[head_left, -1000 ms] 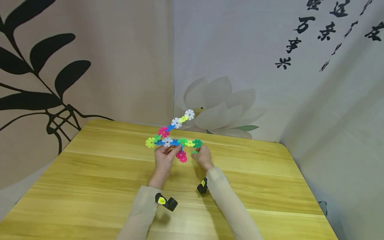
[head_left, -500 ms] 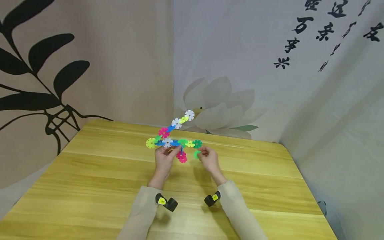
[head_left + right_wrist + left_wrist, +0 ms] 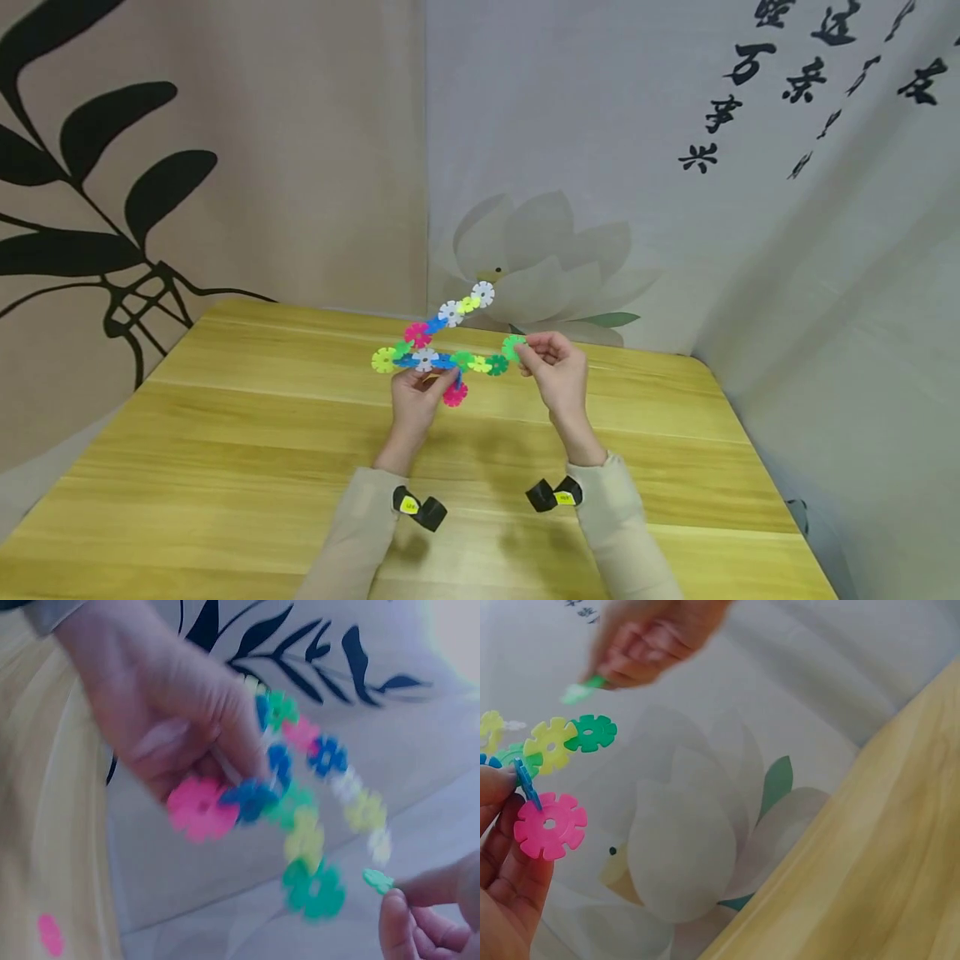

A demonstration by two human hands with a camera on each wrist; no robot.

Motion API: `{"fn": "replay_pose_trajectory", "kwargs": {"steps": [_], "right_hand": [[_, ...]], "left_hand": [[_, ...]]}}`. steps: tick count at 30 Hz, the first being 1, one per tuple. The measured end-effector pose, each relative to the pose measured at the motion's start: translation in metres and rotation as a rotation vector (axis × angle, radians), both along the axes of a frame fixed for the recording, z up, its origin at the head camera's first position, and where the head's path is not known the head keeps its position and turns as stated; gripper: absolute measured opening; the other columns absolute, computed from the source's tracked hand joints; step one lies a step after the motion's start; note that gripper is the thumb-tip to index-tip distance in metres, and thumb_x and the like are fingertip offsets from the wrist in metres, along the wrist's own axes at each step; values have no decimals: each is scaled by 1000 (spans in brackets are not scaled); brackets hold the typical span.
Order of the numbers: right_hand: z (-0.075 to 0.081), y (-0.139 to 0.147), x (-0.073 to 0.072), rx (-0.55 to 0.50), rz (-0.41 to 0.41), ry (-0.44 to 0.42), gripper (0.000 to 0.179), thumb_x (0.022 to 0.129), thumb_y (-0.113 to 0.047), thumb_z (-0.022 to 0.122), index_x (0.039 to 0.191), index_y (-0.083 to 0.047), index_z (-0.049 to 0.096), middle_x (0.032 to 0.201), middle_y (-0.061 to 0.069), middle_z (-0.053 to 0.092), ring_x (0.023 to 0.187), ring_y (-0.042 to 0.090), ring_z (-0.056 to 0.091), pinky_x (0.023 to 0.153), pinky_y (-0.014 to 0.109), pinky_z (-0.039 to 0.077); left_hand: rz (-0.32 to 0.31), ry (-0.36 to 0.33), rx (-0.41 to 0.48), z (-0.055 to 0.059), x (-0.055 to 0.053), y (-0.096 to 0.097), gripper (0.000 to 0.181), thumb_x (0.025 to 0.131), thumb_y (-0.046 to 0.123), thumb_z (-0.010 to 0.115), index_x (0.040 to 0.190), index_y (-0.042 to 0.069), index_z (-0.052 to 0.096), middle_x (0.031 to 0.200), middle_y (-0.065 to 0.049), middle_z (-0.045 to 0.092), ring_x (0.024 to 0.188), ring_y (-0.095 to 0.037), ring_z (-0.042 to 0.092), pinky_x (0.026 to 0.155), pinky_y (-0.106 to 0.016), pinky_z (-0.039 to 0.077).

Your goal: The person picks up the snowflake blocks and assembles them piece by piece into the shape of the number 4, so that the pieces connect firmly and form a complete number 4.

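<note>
My left hand (image 3: 415, 410) pinches a chain of interlocked plastic snowflake discs (image 3: 425, 360) above the table. Two arms branch from its left end: one slants up to a white disc (image 3: 483, 293), the other runs level to a dark green disc (image 3: 497, 365). Below the left fingertips, a pink disc (image 3: 550, 826) hangs from a blue one (image 3: 526, 784). Between thumb and fingers, my right hand (image 3: 561, 377) holds a loose light green disc (image 3: 513, 347), just up and right of the dark green one and apart from it. Motion blurs the right hand in the left wrist view.
Beneath both hands spreads a wooden table (image 3: 262, 467). A pink disc (image 3: 50, 935) lies on it in the right wrist view. Printed curtains (image 3: 337, 167) stand behind the table's far edge. Each wrist carries a black camera (image 3: 429, 513).
My right hand has moved up and right from beside the chain's dark green end, lifting the light green disc with it. The left hand and chain stay nearly still as the head view shifts slightly.
</note>
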State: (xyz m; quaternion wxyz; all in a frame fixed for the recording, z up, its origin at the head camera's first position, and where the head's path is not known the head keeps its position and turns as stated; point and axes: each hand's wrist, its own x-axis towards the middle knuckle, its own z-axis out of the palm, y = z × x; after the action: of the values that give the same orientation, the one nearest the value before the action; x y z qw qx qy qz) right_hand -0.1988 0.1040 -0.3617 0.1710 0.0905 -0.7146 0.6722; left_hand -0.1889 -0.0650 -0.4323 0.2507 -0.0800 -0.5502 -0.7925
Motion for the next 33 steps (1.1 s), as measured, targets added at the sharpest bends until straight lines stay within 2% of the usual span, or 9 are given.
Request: {"fn": "replay_pose_trajectory", "kwargs": {"steps": [4,8,15,20,23,27,29,31,33], "right_hand": [[10,-10,7,99,58,84,7,80,8,67,83,12,62,67,15,63,50,16,58,47,19,51],[13,-22,9,218,35,213,6,80,5,68,80,10,64,66,20,62,50,14,54,45,14,45],[11,-37,9,371,-71,382,7,78,7,68,75,5,62,63,12,62,52,18,56,48,13,45],[7,-42,7,399,-97,448,10,78,8,67,73,4,60,62,12,63,51,20,58,47,13,46],[5,-45,6,417,-99,493,12,77,9,67,71,3,58,62,12,63,50,20,59,46,15,48],[3,-48,4,450,-85,544,15,76,11,65,69,2,55,61,11,62,50,19,60,43,17,48],[4,-48,4,464,-67,554,17,76,12,64,68,1,54,60,11,62,50,18,59,42,16,47],[5,-48,3,471,-42,555,16,76,12,64,69,1,53,61,11,61,51,19,59,42,16,46],[6,-48,3,468,-6,536,13,78,11,63,72,3,55,63,12,62,52,20,60,43,16,47]], "left_hand": [[9,13,-29,1,0,4,5,75,-18,65,78,-15,62,70,14,65,66,-3,62,64,-18,55],[34,17,-77,1,1,5,9,75,-17,66,82,-18,60,73,16,64,69,-2,61,66,-16,55],[78,7,-153,3,2,5,8,74,-18,66,79,-14,62,72,-10,68,68,2,60,66,-15,53],[69,44,-161,18,13,6,9,74,-21,64,78,-14,61,72,-15,67,67,2,61,65,-15,54],[71,82,-165,23,17,6,8,74,-21,63,79,-17,59,71,-10,67,67,0,61,64,-16,54],[68,97,-162,20,16,5,9,74,-21,62,82,-19,58,73,8,65,69,0,60,64,-16,54],[67,97,-158,20,16,5,10,75,-21,62,83,-20,57,74,13,63,69,0,60,65,-16,54],[69,96,-159,20,16,4,9,75,-21,62,83,-20,57,74,12,64,69,1,60,65,-15,54],[76,93,-164,21,17,4,8,75,-21,62,81,-19,58,73,7,65,68,1,60,65,-16,54]]}}
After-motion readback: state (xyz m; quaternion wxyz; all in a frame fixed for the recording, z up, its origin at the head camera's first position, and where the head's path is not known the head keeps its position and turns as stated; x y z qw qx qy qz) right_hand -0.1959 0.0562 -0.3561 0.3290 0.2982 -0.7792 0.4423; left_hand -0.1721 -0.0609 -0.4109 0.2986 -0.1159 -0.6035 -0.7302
